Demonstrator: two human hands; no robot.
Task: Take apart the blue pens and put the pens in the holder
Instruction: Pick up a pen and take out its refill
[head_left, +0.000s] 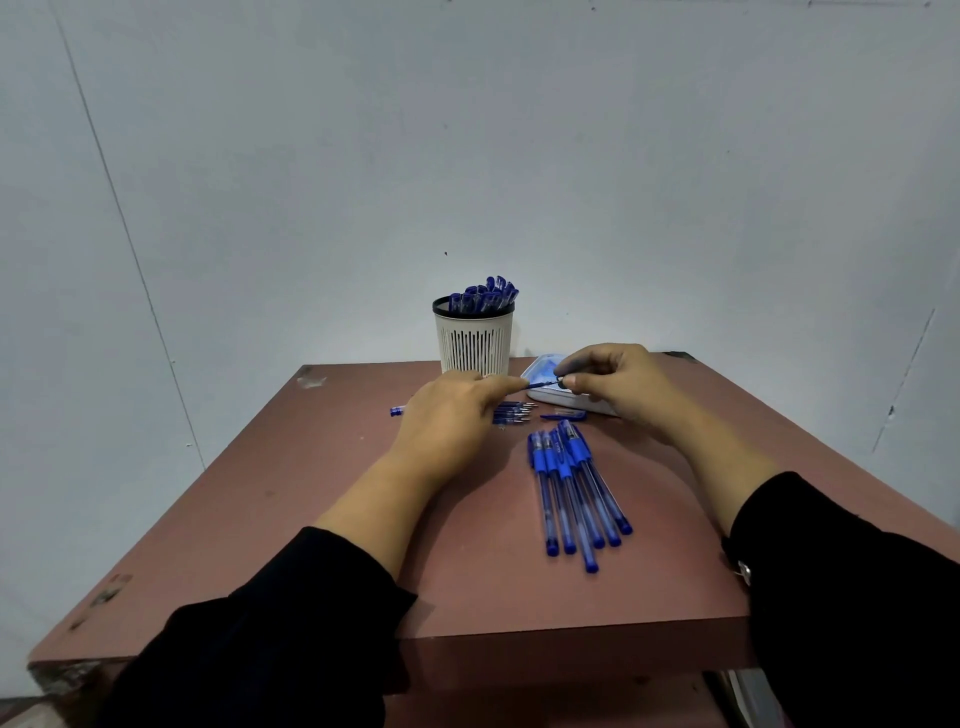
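Observation:
A thin blue pen part (543, 385) stretches between both hands above the table. My left hand (449, 423) pinches its left end and my right hand (615, 387) pinches its right end. Several whole blue pens (574, 488) lie side by side on the brown table (311, 519) below my right hand. A few loose refills (511, 413) and a blue cap (563, 414) lie between the hands. The white slatted holder (475, 340) stands at the table's far edge with several blue pens in it.
A white and blue flat box (550, 395) lies behind my right hand, partly hidden. A small blue piece (397, 411) lies left of my left hand. A pale wall rises right behind the table.

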